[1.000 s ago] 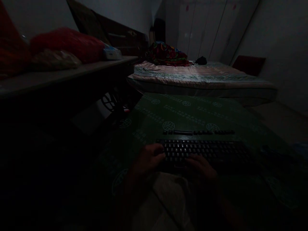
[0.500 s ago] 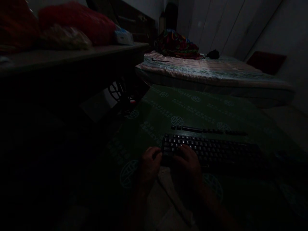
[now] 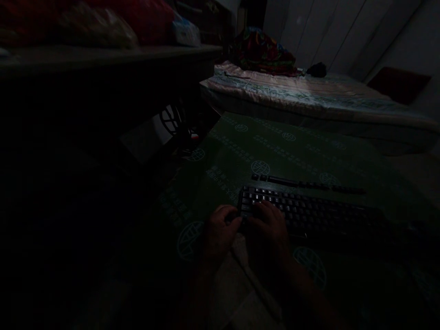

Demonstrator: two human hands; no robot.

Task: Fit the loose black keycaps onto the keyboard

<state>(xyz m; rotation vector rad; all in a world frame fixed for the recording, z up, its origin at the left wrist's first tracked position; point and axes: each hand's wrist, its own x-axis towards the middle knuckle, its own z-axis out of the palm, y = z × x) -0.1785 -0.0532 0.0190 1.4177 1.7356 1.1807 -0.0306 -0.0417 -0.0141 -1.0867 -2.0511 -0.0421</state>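
A black keyboard (image 3: pixel 323 215) lies on a green board printed with pale globe marks and lettering. My left hand (image 3: pixel 222 231) is at its left front corner, fingers bent and thumb against the edge, closed on the keyboard. Over the keys at the left end is my right hand (image 3: pixel 271 227), with its fingers curled down and close together. Whatever its fingertips pinch is hidden in the dark. Behind the keyboard runs a row of loose black keycaps (image 3: pixel 312 185), including a long space bar (image 3: pixel 282 180).
The green board (image 3: pixel 227 151) reaches back to a bed (image 3: pixel 288 89) with a dark patterned blanket (image 3: pixel 263 52). At left stands a raised table (image 3: pixel 147 52) bearing red bags and a plastic bag (image 3: pixel 99 27). A dark wheel (image 3: pixel 168 120) is beneath it. The room is very dim.
The view has shifted, so the board, bed and keyboard appear farther right and slightly higher. Both hands stay at the keyboard's left end, with only slight finger movement.
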